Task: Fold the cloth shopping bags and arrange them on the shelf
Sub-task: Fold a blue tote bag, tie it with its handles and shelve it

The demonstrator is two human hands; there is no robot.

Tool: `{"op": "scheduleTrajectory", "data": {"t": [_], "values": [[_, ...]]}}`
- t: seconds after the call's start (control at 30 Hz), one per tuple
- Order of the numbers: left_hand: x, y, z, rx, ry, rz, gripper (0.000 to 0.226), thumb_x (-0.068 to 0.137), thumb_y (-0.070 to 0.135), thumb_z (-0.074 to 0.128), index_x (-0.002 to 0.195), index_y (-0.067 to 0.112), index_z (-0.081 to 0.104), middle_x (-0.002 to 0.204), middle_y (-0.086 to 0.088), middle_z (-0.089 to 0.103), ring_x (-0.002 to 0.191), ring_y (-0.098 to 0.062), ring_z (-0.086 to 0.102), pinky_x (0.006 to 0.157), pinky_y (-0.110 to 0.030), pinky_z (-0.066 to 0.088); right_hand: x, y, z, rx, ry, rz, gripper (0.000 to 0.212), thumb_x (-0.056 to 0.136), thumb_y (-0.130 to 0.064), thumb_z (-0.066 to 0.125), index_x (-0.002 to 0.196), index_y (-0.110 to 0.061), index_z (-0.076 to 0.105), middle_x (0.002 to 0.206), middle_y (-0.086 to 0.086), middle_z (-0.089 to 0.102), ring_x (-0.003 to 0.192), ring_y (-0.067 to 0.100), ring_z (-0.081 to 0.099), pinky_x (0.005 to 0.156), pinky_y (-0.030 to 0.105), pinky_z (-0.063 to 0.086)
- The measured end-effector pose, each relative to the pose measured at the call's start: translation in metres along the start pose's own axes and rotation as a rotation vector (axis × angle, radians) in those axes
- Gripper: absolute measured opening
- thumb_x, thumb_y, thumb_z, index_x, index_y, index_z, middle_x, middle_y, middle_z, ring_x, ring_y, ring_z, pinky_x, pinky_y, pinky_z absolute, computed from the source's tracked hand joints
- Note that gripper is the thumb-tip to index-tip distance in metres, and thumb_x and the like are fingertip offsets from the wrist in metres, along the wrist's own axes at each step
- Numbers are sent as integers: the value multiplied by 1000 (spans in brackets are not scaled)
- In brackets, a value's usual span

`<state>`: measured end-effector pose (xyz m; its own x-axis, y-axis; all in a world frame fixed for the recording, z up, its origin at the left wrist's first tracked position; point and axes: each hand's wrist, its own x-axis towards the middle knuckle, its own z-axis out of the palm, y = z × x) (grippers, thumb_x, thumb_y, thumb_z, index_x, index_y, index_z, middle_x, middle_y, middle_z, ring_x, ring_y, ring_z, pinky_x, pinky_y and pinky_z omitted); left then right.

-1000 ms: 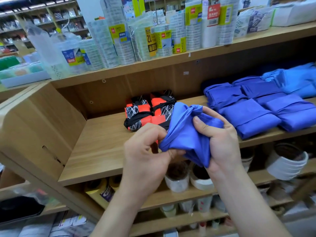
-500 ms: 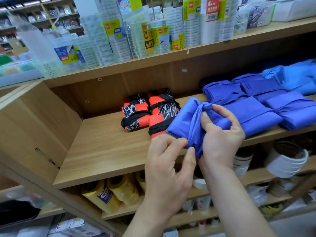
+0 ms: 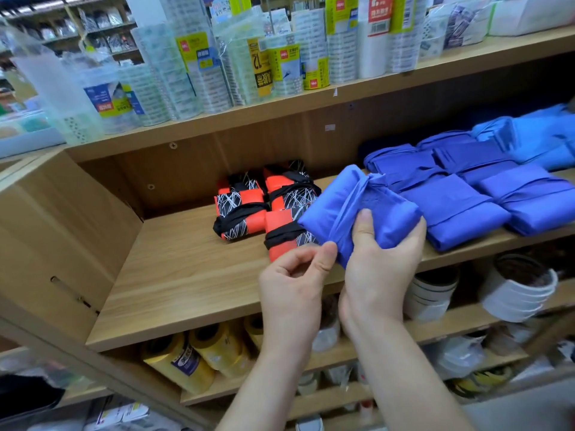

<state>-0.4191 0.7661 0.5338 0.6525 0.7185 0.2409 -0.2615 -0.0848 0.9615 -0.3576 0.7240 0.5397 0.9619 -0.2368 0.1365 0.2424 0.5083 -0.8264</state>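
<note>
A folded blue cloth bag (image 3: pixel 376 209) with its strap wound round it is held above the front of the wooden shelf (image 3: pixel 193 275). My right hand (image 3: pixel 382 262) grips it from below, thumb pressed on its top. My left hand (image 3: pixel 295 278) pinches the bag's lower left corner between thumb and curled fingers. Folded blue bags (image 3: pixel 460 200) lie in rows on the shelf to the right. Three orange-and-black folded bags (image 3: pixel 261 206) sit mid-shelf, just behind the held bag.
The shelf above carries stacked clear tape rolls (image 3: pixel 199 73) with yellow labels. Below are yellow rolls (image 3: pixel 199 353) and white tape rolls (image 3: pixel 516 287). A wooden side panel (image 3: pixel 59 231) closes the shelf on the left, beside bare shelf board.
The bundle has gone from bunched to a tidy wrapped packet. Both hands carried it up and right toward the blue pile. My left hand shifted from under the bag to its corner.
</note>
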Motion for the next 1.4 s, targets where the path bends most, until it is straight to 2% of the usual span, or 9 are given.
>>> {"op": "scheduleTrajectory", "data": {"t": [0.13,0.27,0.43,0.53,0.63,0.73,0.83,1.13,1.4], "values": [[-4,1,-10,563,-82,532,7,84,16,72,87,15,78,88,10,74,82,-3,67,77,-18,52,16,-1,1,-232,-70,-111,27,97,-15,56,117,-30,44,113,-17,54,98,-8,55,86,7,40],[-2,18,-19,762,-130,707,9,88,22,68,89,15,75,82,8,70,74,-11,64,64,-33,53,28,-6,-6,-427,-214,-204,43,101,-38,42,136,-13,43,124,-4,53,106,5,49,89,9,35],[17,48,-16,496,-123,307,32,83,32,75,113,25,66,95,8,65,87,-9,63,73,-24,55,28,-17,-10,-349,-196,-249,25,102,-37,35,84,-26,49,75,-15,54,72,-2,50,75,18,40],[19,55,-6,244,-329,134,25,81,23,76,105,18,72,95,2,75,90,-23,71,79,-42,59,23,-26,-11,-130,-184,-185,21,102,-22,38,97,-10,54,96,-20,63,80,6,51,76,2,40],[19,60,-2,113,-461,78,26,77,19,75,102,10,73,96,-2,77,90,-18,73,74,-26,58,33,-33,-16,-34,-152,-8,40,88,-31,48,122,-14,58,108,-43,56,90,-28,51,84,-7,34],[25,65,4,167,-515,88,21,80,22,77,99,14,74,94,1,77,90,-16,73,76,-28,59,48,-30,-24,-3,-230,189,51,79,-39,51,126,-20,55,131,-7,59,123,2,53,113,32,38],[33,69,4,413,-490,205,20,81,26,74,100,19,73,91,7,76,86,-14,72,79,-38,59,58,-40,-33,-72,-530,257,31,91,-39,49,113,-21,60,124,1,66,118,18,60,107,48,44],[84,66,8,1162,-345,1089,41,63,1,77,104,3,73,83,-11,62,74,-31,59,59,-39,52,134,-80,-60,-902,-829,-331,40,93,-12,56,123,-39,61,100,-13,64,96,1,57,82,7,38],[168,23,63,1593,-563,991,30,77,13,68,105,7,59,103,-11,54,98,-31,51,54,-41,51,197,-54,-39,-1558,-992,-415,40,98,-38,49,138,-41,51,134,-1,49,120,26,39,105,41,35]]}}
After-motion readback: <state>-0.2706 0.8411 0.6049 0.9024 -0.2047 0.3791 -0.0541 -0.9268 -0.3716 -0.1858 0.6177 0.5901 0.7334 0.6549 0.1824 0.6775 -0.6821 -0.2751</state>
